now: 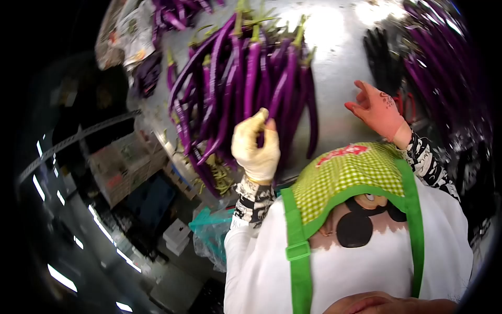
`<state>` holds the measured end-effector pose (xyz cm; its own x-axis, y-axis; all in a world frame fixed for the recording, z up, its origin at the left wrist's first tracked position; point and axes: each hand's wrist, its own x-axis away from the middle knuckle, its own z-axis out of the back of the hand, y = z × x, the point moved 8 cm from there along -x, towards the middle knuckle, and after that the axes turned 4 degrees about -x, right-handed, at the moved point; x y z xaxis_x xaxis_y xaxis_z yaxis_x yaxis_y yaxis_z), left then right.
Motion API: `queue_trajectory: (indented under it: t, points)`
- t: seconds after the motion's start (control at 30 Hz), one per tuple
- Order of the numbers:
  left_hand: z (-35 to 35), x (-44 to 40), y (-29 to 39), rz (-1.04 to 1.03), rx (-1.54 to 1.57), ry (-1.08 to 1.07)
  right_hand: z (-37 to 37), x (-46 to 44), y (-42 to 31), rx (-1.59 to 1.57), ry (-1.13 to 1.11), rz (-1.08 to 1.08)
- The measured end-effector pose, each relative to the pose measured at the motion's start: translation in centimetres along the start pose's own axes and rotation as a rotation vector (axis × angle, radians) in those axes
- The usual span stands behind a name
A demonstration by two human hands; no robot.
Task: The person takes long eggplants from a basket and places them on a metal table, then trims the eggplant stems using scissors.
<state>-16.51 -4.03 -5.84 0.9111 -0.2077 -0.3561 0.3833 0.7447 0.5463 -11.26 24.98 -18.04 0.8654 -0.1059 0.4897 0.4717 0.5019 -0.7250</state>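
A large heap of long purple eggplants (251, 78) with green stems lies on the metal table. Over the near end of this heap is my left hand (256, 146), in a cream glove. Its fingers are curled towards the thumb, and whether they grip anything I cannot make out. My right hand (377, 109), in a pink glove with dark print, hovers over the table to the right of the heap. Its thumb and fingers are apart with nothing between them. Just beyond it lie a black glove (383, 60) and a red-handled tool (407, 107), perhaps scissors.
Bagged eggplants (444, 78) lie along the right side of the metal table (334, 63). Stem trimmings (222, 178) collect by the left edge. Crates (123, 162), a white box (177, 236) and a teal plastic bag (209, 225) stand below on the left.
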Motion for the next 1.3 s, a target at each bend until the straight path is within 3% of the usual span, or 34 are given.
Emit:
queue_trajectory:
  t: [0.03,0.13,0.23,0.27,0.37,0.5,0.6,0.63,0.8,0.83,0.93,1.03,1.07,1.1,1.2,1.23,1.3]
  points:
    - [-2.1,1.3,0.9,0.024,0.081,-0.094,1.6,1.2,1.5,0.062,0.102,-0.013]
    - [-6.2,2.6,4.4,-0.103,-0.117,-0.204,4.7,3.8,5.4,0.170,0.313,-0.077]
    - [-9.8,3.7,3.1,0.041,-0.297,-0.398,5.8,4.7,9.8,0.412,0.440,-0.090]
    - [-10.5,4.0,2.9,0.113,-0.318,-0.469,5.7,4.9,11.4,0.438,0.396,-0.181]
    - [-11.4,4.2,4.3,-0.026,-0.413,-0.414,5.7,4.5,10.6,0.472,0.333,-0.175]
    - [-8.5,3.3,5.6,-0.204,-0.308,-0.207,6.4,4.6,11.2,0.392,0.358,-0.195]
    - [-6.8,1.8,2.8,-0.065,-0.530,-0.153,6.5,5.4,12.2,0.552,0.378,-0.182]
    - [-7.0,2.2,1.3,0.012,-0.630,-0.199,6.4,5.2,12.5,0.516,0.380,-0.166]
    - [-7.1,2.1,-0.2,0.000,-0.683,-0.218,6.9,3.6,12.8,0.441,0.378,-0.096]
    - [-7.1,1.9,-1.3,0.077,-0.707,-0.264,7.1,3.8,13.0,0.274,0.330,-0.107]
    - [-6.2,1.9,-3.8,0.241,-0.638,-0.381,7.2,5.0,14.2,-0.348,0.156,-0.190]
    - [-4.8,2.7,-3.9,0.180,-0.494,-0.223,7.7,8.7,12.9,-0.954,0.123,-0.211]
    - [-4.3,2.9,-3.2,0.140,-0.383,-0.177,7.3,8.6,15.4,-0.730,-0.052,-0.255]
    - [-3.9,2.7,-1.9,0.102,-0.281,-0.189,7.5,9.3,15.3,-0.715,-0.016,-0.305]
    - [-5.6,2.7,-0.8,0.314,-0.001,-0.381,6.4,12.5,13.1,-0.642,0.129,-0.381]
    - [-6.3,2.9,-0.5,0.401,0.092,-0.437,6.1,12.0,14.0,-0.475,0.211,-0.014]
    - [-9.1,4.2,-1.4,0.424,0.207,-0.439,6.1,11.3,11.1,-0.282,0.357,0.180]
